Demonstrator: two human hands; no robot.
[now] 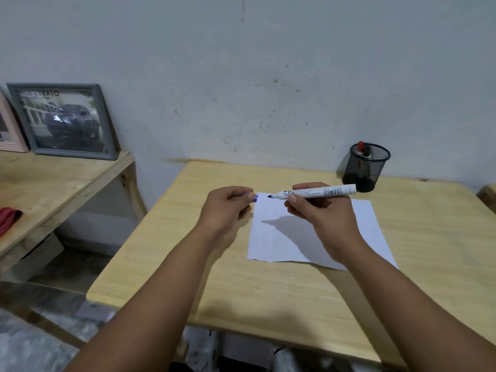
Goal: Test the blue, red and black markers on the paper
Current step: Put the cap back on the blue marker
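Person's right hand (pixel 326 210) is holding a white-barrelled marker (pixel 319 192) w/ thumb and fingers pressed around the barrel, marker lying roughly level above the far edge of the paper (pixel 284 237), bare dark tip pointing toward 9 o'clock. Left hand (pixel 228 208) is sitting just beside that tip at its 9 o'clock, fingers curled in and pinching a small blue cap (pixel 253 197), only a bit of blue showing past the fingertips. Tip and cap are near each other but not touching. Marker's ink colour can't be told from the tip alone; blue cap is the only hint. Paper is lying flat on the light wooden table (pixel 268 296), right of centre, no clear marks on it, hand shadows falling across its middle. Black mesh pen cup (pixel 369 167) is standing at abt 1 o'clock from the paper, at the table's far edge by the wall (pixel 268 76), w/ a red-capped marker (pixel 361 146) and a second marker poking out; second one's cap colour is hard to tell. At 9–10 o'clock, well apart from the table, a lower wooden bench (pixel 53 183) is carrying a grey-framed car photo (pixel 64 120) leaning on the wall, a pink frame (pixel 8 130) beside it, and a red cloth (pixel 8 216) at the view's left edge.
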